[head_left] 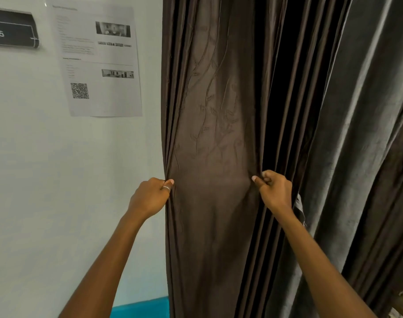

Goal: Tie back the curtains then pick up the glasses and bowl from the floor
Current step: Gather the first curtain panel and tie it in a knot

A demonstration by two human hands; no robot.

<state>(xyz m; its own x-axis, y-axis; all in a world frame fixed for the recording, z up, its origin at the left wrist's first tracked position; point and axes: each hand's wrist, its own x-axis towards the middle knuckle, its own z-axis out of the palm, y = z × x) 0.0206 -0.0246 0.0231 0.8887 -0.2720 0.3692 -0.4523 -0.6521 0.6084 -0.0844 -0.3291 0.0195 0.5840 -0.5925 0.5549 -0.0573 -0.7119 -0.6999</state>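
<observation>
Stage: curtain tie-back, gathering step. The glasses, the bowl and the floor are out of view; no tie-back cord or hook can be seen either.

Position of the workpiece: the brown curtain (209, 111) hangs directly ahead, with its long axis vertical. Its left edge lies along the wall (35, 157). A flat, leaf-embossed panel of it spans the gap between the two hands. Tight pleats follow to the right, and beyond them hangs a grey curtain (356, 111).

State of each grip:
- Left hand (151, 198): fingers curled round the curtain's left edge, thumb pressed on the front of the cloth. A ring (166, 188) is worn on the thumb.
- Right hand (275, 191): fingers curled, pinching a fold at the right limit of the flat panel, thumb pointing left.

Governing relation: both grips sit at about the same height, on opposite sides of the panel, and at right angles to its long axis. The cloth to be gathered therefore lies between them, to the right of the left grip and to the left of the right grip. Neither hand is nearer; each already holds its edge. Bringing the grips together horizontally would probably bunch the panel into one bundle ready for tying.

Surroundings: a printed sheet (99, 60) with a QR code and a dark sign (12, 28) marked "05" are fixed to the wall.
</observation>
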